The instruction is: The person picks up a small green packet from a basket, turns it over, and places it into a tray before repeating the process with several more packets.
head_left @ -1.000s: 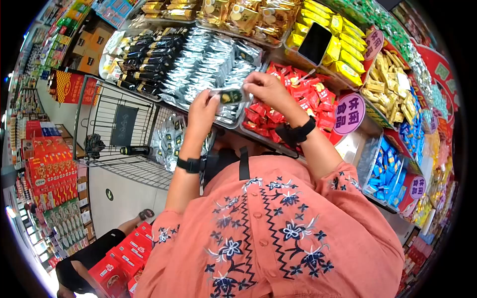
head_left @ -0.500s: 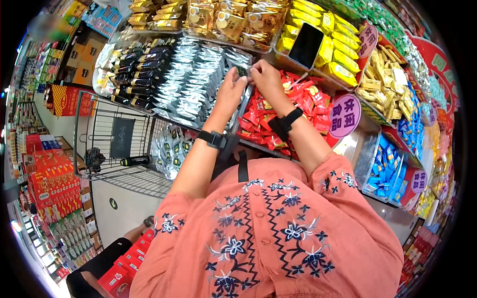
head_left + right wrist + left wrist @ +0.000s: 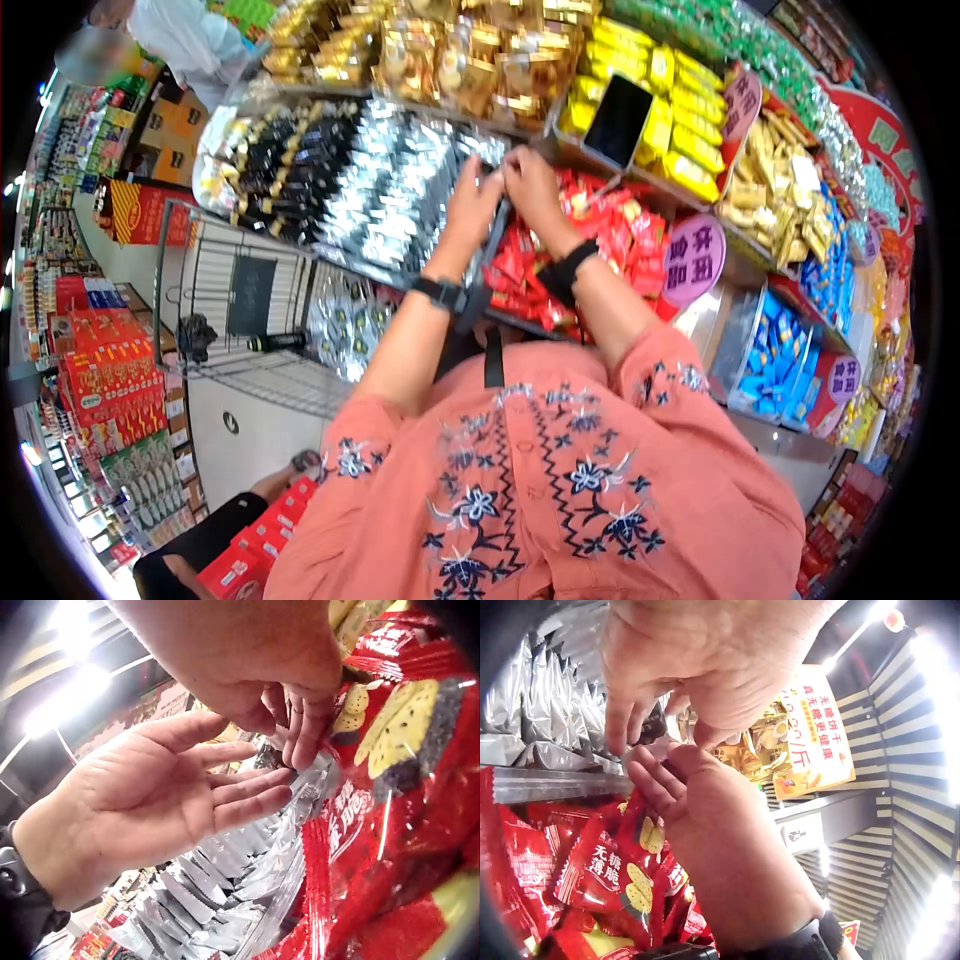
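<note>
My left hand (image 3: 468,212) and right hand (image 3: 532,190) meet over the far right corner of the bin of silver packets (image 3: 390,180). In the right wrist view the left hand (image 3: 142,787) shows its palm, its fingers straight and reaching below the right fingers. The right hand (image 3: 277,667) bends its fingers and thumb downward, pinching the edge of a small dark-and-silver snack packet (image 3: 268,757) that is mostly hidden. Red cracker packets (image 3: 600,870) lie close beside the right hand.
A phone (image 3: 618,118) leans on the yellow packets (image 3: 690,140). Gold packets (image 3: 470,70) stand behind; black ones (image 3: 290,165) lie to the left. A shopping cart (image 3: 250,245) stands at left with silver packets inside. A person's leg (image 3: 240,515) shows at lower left.
Both hands have moved right and away from the body, from in front of the silver bin to its far right corner. The left fingers have let go of the packet and straightened.
</note>
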Available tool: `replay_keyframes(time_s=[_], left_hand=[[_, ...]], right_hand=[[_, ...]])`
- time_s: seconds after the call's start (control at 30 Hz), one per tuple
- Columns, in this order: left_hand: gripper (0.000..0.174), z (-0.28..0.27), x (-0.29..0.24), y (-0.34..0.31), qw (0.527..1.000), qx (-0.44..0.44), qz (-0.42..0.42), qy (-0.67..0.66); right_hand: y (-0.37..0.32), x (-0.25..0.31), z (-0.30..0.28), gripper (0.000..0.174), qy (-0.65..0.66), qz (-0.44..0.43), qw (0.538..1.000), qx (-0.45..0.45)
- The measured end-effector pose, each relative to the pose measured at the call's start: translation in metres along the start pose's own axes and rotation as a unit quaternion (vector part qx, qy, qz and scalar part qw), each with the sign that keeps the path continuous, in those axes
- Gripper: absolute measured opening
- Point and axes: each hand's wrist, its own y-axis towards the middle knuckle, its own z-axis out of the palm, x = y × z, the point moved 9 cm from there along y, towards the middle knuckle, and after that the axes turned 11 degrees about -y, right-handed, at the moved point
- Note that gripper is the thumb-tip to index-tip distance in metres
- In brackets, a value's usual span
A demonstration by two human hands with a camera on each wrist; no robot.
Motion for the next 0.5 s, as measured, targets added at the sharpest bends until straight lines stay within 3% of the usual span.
replay_keyframes(time_s=[0.2,0.3,0.5], left_hand=[[0.066,-0.001,-0.03,-0.009,0.999,-0.013,-0.022,-0.028],[0.063,-0.002,-0.03,-0.006,1.0,-0.015,-0.022,-0.005],[0.058,-0.004,-0.024,-0.006,0.996,-0.012,-0.003,-0.083]], right_hand=[[0.0,0.003,-0.013,0.012,0.067,0.062,0.996,0.006],[-0.001,0.005,-0.009,0.012,0.052,0.027,0.998,0.023],[-0.004,-0.009,0.004,0.013,0.109,0.054,0.992,0.039]])
